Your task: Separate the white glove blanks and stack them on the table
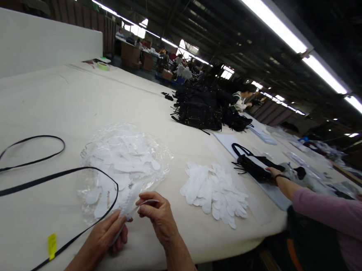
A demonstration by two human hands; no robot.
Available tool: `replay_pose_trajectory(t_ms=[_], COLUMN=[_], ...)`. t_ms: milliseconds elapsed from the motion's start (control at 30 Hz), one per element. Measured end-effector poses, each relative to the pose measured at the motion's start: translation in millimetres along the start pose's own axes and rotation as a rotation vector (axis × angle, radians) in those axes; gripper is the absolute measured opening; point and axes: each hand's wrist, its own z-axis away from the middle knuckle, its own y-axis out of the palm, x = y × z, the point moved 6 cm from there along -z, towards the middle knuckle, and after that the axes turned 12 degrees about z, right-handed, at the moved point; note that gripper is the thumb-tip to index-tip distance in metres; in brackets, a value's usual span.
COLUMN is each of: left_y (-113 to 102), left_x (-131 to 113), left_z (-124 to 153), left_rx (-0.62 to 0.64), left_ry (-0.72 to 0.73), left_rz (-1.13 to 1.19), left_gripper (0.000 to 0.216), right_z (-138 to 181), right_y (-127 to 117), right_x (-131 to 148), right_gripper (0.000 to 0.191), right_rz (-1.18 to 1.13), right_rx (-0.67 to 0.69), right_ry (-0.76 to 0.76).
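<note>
At bottom centre, I saw the left hand [107, 233] gripping white cutouts [129, 202], the right hand [159, 218] pinching a pale strip [150, 201]; a white pile [211, 191] lay right of centre.

Glossy plastic bag [160, 152], matt cutouts [209, 191]; smooth tabletop [62, 102]

The left hand [107, 232] curls, thumb uppermost, fingers folded in. The right hand [158, 217] is just beside it — thumb and forefinger pinched, both forearms [182, 262] bare.
</note>
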Motion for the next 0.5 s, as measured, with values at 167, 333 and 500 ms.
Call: replay_pose_trajectory(t_ms=[167, 333, 500], left_y=[1, 4, 4], left_x=[7, 8, 7], left_z=[1, 2, 2], left_rx=[0.034, 0.053, 0.062], left_ry=[0.003, 0.024, 0.041], left_rz=[-0.1, -0.11, -0.11], left_gripper=[0.053, 0.052, 0.052], right_z=[-5, -11, -12], right_y=[-5, -5, -5], right_x=[-7, -10, -16], right_gripper=[0.044, 0.042, 0.045], right_rz=[0.059, 0.122, 0.082], right_rx=[-0.087, -0.081, -0.088], right_ry=[0.077, 0.118, 0.141])
